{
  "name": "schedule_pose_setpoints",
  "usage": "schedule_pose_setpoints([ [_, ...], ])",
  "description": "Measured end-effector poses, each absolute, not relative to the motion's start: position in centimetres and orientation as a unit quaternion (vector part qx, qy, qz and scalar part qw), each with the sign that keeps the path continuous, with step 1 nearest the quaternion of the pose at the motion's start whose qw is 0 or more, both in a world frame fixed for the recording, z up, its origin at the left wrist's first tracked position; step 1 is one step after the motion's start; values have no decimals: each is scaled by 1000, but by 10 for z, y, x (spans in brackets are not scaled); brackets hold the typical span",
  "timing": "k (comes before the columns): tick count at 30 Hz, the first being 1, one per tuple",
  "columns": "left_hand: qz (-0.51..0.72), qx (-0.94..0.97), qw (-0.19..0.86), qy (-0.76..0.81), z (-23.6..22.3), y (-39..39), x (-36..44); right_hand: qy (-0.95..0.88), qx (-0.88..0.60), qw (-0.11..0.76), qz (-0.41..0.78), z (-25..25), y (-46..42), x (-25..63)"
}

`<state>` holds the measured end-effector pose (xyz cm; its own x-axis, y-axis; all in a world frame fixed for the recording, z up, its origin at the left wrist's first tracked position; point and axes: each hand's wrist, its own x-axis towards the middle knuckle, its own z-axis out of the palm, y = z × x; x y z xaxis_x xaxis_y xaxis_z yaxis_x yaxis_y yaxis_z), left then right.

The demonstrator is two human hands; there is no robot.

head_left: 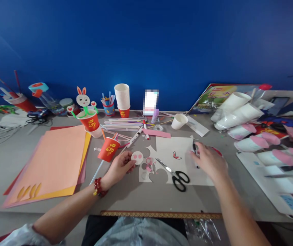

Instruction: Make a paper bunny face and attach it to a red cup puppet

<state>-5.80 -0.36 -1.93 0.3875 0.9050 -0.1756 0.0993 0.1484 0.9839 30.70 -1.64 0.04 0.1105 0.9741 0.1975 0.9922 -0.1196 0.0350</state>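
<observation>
Between thumb and fingers, my left hand (120, 168) pinches a small white paper disc (137, 158) bearing two pink circles. My right hand (209, 160), slightly blurred, has its thumb and fingers closed around a black pen (194, 147) over the right part of a white paper sheet (169, 145). Black-handled scissors (173, 173) lie partly open on that sheet, between my hands. A small red-and-black ear-shaped drawing (177, 156) shows on the paper. Pink and white paper scraps (149, 165) are beside the disc. Something round with a red edge (216, 151) is partly hidden behind my right hand.
Coloured paper sheets (56, 160) are stacked at left. A red cup (109, 149) leans near my left hand; a rabbit figure (83, 99) stands in another. Straws (123, 124), a marker (135, 136) and a white cup (179, 121) lie behind. Pink-and-white cups (251, 142) crowd the right.
</observation>
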Motion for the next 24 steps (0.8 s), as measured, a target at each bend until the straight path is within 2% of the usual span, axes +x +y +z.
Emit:
schedule_pose_setpoints([
  [3,325,594,590,440,-18,-4,-58,-660,-748,11,-70,-14,-13,319],
  [6,333,613,568,438,-17,-6,-59,-660,-748,63,-26,-15,-12,323],
  [9,328,647,536,432,-15,-7,-61,-624,-746,214,88,2,-15,322],
  [11,305,685,507,425,-13,-6,-63,-578,-690,361,243,17,-19,311],
  [12,289,703,492,424,-12,-6,-65,-556,-637,411,341,25,-22,302],
  [14,260,732,459,430,-11,-5,-67,-519,-554,476,443,35,-27,274],
  [16,233,756,412,452,-11,-5,-68,-529,-492,465,512,38,-31,238],
  [21,173,816,257,488,-15,-7,-68,-482,-443,508,559,27,-33,163],
  [24,149,836,210,484,-15,-9,-67,-490,-446,464,589,18,-30,147],
])
